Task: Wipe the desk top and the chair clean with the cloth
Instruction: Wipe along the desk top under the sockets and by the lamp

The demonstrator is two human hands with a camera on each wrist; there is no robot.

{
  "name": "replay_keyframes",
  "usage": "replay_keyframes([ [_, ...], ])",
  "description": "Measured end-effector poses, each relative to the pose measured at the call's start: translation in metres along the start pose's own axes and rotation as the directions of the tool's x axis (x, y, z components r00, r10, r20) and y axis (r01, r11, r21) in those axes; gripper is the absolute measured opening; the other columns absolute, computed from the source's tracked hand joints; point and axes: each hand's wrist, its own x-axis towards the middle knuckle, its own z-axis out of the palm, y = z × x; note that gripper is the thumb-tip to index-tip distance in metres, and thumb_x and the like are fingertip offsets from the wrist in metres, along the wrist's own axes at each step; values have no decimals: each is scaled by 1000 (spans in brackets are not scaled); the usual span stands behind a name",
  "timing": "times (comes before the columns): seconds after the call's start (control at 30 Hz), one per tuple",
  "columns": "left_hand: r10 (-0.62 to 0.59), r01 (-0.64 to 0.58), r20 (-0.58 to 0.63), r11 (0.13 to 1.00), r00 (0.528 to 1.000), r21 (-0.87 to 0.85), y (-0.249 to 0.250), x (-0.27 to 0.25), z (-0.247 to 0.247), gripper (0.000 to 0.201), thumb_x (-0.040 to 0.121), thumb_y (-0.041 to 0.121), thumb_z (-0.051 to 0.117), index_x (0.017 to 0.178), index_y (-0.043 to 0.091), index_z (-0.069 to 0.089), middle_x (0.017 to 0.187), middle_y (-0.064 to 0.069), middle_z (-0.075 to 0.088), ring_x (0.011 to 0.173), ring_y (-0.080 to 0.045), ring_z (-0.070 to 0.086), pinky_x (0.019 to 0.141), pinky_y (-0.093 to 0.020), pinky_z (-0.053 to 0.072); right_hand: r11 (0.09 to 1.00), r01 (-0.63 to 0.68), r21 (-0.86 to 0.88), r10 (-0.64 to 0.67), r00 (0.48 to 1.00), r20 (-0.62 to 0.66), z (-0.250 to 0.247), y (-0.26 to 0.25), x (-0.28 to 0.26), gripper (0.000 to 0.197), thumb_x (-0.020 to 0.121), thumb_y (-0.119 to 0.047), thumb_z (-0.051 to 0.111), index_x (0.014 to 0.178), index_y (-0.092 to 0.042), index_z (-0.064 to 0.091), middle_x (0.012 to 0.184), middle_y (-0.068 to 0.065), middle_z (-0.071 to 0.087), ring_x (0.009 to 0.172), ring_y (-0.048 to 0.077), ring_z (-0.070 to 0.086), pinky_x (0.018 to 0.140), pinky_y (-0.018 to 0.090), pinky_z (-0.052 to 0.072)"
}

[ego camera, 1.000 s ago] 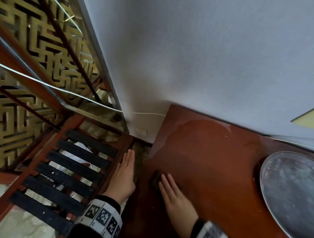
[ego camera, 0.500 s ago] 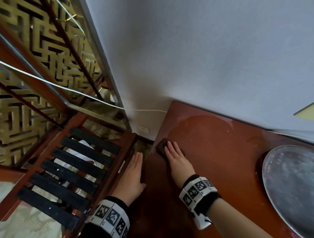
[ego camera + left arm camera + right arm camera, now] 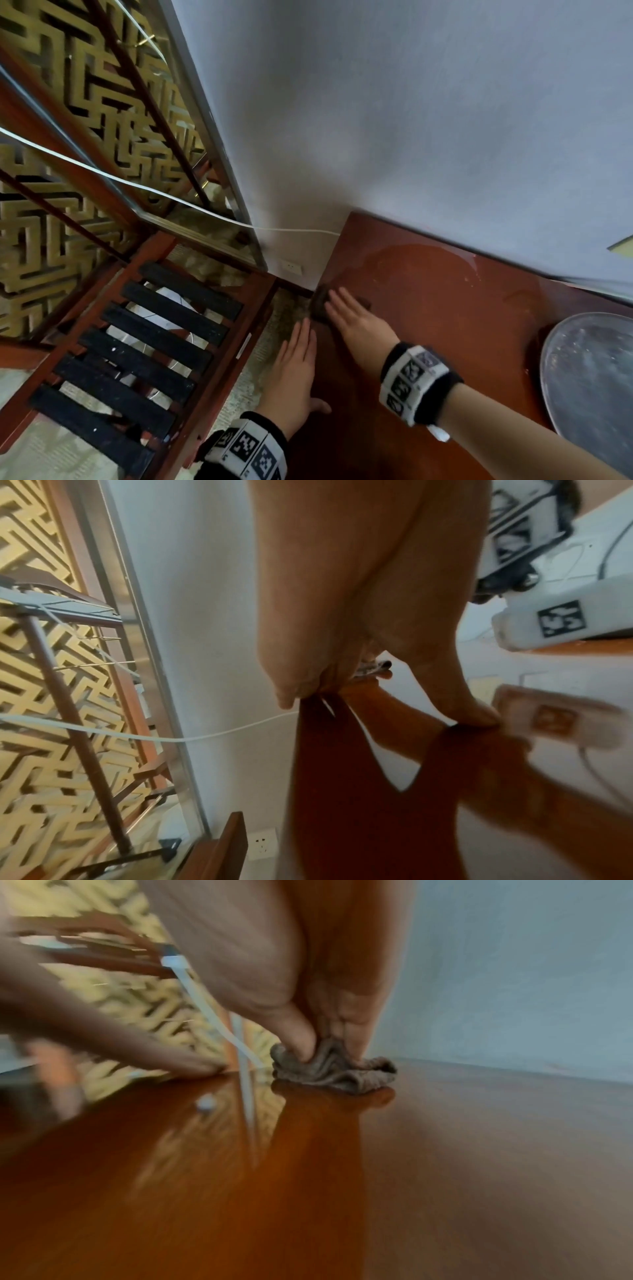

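The dark brown cloth (image 3: 318,301) lies bunched at the left edge of the reddish wooden desk top (image 3: 445,325), near the wall. My right hand (image 3: 346,308) lies flat on it, straight fingers pressing it down; in the right wrist view the fingertips (image 3: 298,1042) dig into the crumpled cloth (image 3: 335,1072). My left hand (image 3: 298,346) rests with straight fingers along the desk's left edge, thumb on the top. The chair (image 3: 154,342), a red wooden frame with black slats, stands left of the desk, apart from both hands.
A round metal tray (image 3: 589,394) sits on the desk at the right. The grey wall (image 3: 411,137) borders the desk's far side. A white cable (image 3: 171,197) runs across a gold lattice screen (image 3: 85,120) to the desk corner. A wall socket (image 3: 291,267) sits low.
My right hand has slid the cloth along the desk's left edge away from me, toward the wall. My left hand has shifted from the chair frame to the desk's edge.
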Motion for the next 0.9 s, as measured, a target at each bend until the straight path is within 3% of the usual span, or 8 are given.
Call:
replay_keyframes([
  [0.1,6,-6,-7,1000,1000,1,4,6,-1,120,76,47,71,148,5,-14,152,-11,-30,140,-20,-28,118,-31,-10,998,46,44,-47,998,34,1,6,-4,60,71,-16,23,106,-14,71,117,4,66,110,16,62,79,20,52],
  [0.17,12,-11,-4,1000,1000,3,6,9,-2,121,76,48,71,148,6,-17,152,-9,-32,140,-20,-28,116,-30,-11,989,-108,98,110,994,-17,-7,33,12,61,85,-12,12,138,-5,42,149,10,33,138,21,31,102,31,43],
  [0.2,9,-9,-6,1000,1000,4,7,10,-3,121,76,48,71,148,7,-17,152,-9,-32,140,-19,-28,116,-30,-11,983,-168,79,164,985,54,-14,45,20,55,93,-9,12,147,-8,22,157,7,12,144,19,11,110,35,33],
  [0.27,7,-7,-10,1000,1000,17,10,14,-6,123,74,49,72,148,7,-17,152,-9,-31,141,-20,-27,115,-30,-11,957,-250,143,235,965,113,-26,54,30,55,97,-3,21,150,-12,6,158,2,-4,145,18,-4,113,39,21],
  [0.43,-51,49,31,997,998,58,19,26,-10,128,70,48,76,148,2,-14,155,-16,-23,143,-25,-23,114,-31,-13,979,150,134,-169,975,143,-19,11,5,56,99,-5,24,150,-13,3,157,5,-8,144,20,-9,115,31,12],
  [0.53,-53,50,49,997,997,60,22,29,-11,130,69,48,77,147,3,-17,153,-15,-28,142,-25,-25,114,-32,-12,987,8,159,-32,987,154,-22,43,24,58,97,-2,24,150,-16,3,157,1,-8,145,16,-7,115,28,11],
  [0.67,-47,45,48,998,998,41,22,29,-14,128,71,47,76,147,4,-19,152,-13,-31,141,-23,-27,113,-30,-13,931,-316,185,287,943,167,-36,81,61,57,97,-4,26,150,-15,8,158,0,-4,145,18,-4,115,42,20],
  [0.9,-43,43,9,999,999,28,26,43,-21,130,69,51,76,147,3,-17,153,-13,-29,142,-24,-24,115,-32,-11,996,10,84,-29,975,221,-24,25,35,56,98,-6,26,149,-5,2,157,8,-8,144,23,-8,116,32,9],
])
